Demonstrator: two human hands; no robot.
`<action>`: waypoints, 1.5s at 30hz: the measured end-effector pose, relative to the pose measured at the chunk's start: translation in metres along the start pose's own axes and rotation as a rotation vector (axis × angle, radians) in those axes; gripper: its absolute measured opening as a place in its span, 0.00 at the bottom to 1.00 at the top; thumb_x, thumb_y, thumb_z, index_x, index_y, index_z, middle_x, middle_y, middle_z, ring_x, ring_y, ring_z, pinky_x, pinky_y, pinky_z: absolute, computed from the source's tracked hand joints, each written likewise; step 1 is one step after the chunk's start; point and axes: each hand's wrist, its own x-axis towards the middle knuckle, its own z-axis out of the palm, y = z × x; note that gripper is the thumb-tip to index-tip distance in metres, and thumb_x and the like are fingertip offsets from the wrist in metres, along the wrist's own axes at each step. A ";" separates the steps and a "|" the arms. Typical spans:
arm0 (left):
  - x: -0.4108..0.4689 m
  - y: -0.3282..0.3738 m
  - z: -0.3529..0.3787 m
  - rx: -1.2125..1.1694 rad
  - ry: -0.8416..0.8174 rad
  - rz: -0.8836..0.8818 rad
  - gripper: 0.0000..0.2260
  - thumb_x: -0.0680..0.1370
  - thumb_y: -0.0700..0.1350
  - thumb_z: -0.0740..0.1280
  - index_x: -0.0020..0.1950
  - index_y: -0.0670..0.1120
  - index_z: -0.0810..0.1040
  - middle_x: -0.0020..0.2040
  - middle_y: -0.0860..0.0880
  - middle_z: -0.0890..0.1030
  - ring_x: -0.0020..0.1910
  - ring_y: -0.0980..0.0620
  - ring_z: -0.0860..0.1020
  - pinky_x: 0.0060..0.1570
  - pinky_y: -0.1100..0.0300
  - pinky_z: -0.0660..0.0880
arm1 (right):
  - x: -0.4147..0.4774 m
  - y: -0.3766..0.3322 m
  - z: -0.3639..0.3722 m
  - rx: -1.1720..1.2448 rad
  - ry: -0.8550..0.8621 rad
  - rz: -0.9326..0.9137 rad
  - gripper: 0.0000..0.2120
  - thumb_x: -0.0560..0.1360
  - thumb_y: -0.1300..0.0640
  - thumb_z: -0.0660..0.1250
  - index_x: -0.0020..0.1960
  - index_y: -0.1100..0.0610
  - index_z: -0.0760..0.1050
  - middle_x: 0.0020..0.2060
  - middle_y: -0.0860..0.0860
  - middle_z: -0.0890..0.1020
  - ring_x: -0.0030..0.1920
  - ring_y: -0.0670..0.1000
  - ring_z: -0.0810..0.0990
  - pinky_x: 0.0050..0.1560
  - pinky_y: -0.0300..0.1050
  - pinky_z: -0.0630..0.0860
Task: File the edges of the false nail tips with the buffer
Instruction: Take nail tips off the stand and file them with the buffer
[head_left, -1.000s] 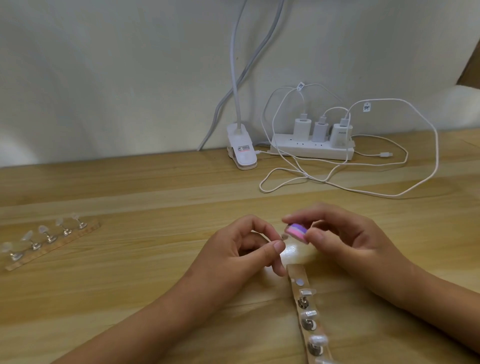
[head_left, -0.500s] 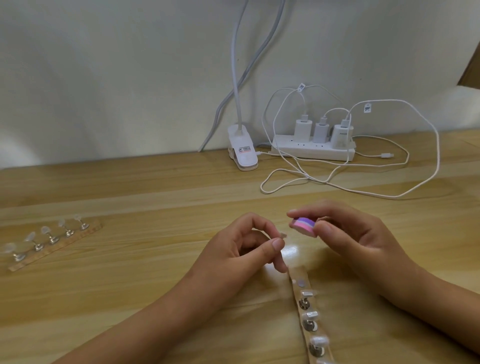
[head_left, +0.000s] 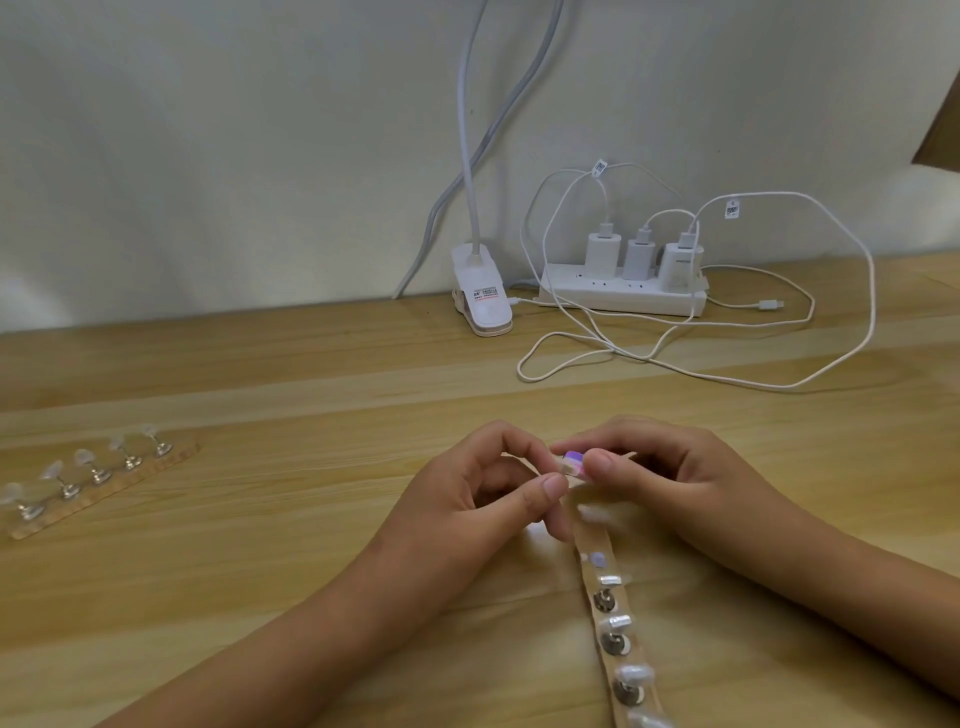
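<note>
Wooden table (head_left: 260, 571), near centre: right hand (head_left: 691, 483) has its grip clamped on the pink-purple buffer (head_left: 573, 462), touching a nail tip (head_left: 559, 464) pinched in the left hand (head_left: 467, 499).

— Did the nail tip (head_left: 558, 462) show in the left hand (head_left: 483, 499)?
— Barely. Thumb and forefinger covered most of it, and the rest was too small to make out.
— And the buffer (head_left: 573, 459)?
— It was blurred and largely hidden by the right hand (head_left: 670, 478). Just below the grip the holder strip (head_left: 592, 540) was smeared, and its near end ran off the bottom edge. Far beyond the grip, the cable tags (head_left: 732, 209) were too small to read.
</note>
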 end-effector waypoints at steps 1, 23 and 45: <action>0.000 0.000 0.000 -0.005 0.006 -0.002 0.02 0.75 0.52 0.69 0.45 0.57 0.76 0.37 0.49 0.85 0.40 0.57 0.80 0.47 0.70 0.72 | 0.000 0.000 0.000 0.001 0.006 -0.004 0.11 0.75 0.44 0.69 0.53 0.46 0.84 0.48 0.47 0.85 0.51 0.53 0.83 0.53 0.41 0.76; 0.001 0.002 0.001 -0.086 0.096 -0.043 0.08 0.70 0.48 0.71 0.47 0.49 0.85 0.40 0.49 0.86 0.43 0.59 0.83 0.45 0.71 0.74 | -0.001 0.002 -0.005 0.247 0.144 -0.176 0.13 0.72 0.44 0.66 0.56 0.45 0.77 0.46 0.51 0.85 0.43 0.42 0.80 0.46 0.35 0.76; 0.000 0.003 0.002 0.073 0.116 -0.031 0.06 0.70 0.55 0.72 0.44 0.56 0.79 0.38 0.53 0.85 0.40 0.57 0.80 0.44 0.56 0.70 | -0.004 0.000 0.000 0.183 0.046 -0.190 0.13 0.76 0.52 0.63 0.51 0.58 0.81 0.40 0.44 0.84 0.41 0.38 0.80 0.44 0.26 0.73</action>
